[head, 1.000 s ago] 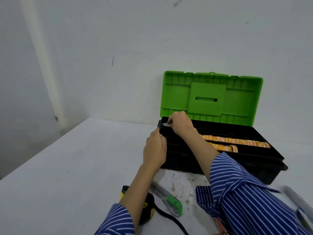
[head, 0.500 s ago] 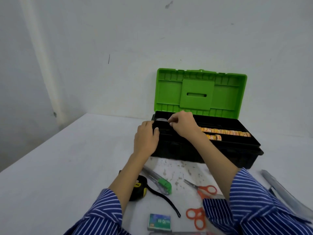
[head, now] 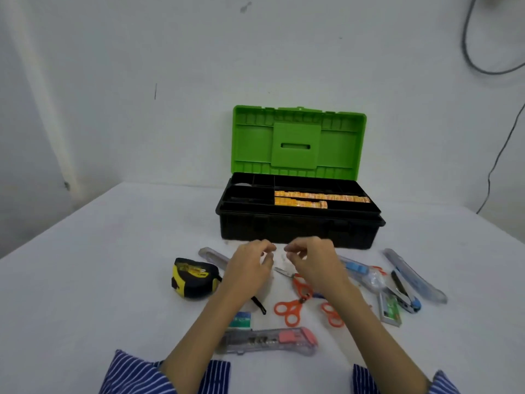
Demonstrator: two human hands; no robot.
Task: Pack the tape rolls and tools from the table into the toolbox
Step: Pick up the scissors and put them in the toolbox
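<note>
White table carries a black toolbox standing against the wall, green lid raised upright, with two rows of orange tape rolls lying in its tray compartments. Left hand and right hand hover side by side just in front of the box, fingers loosely curled, gripping nothing. Loose on the table: yellow tape measure, pink-slider utility knife nearest the person, orange scissors between the forearms.

White wall, dark cable at right
</note>
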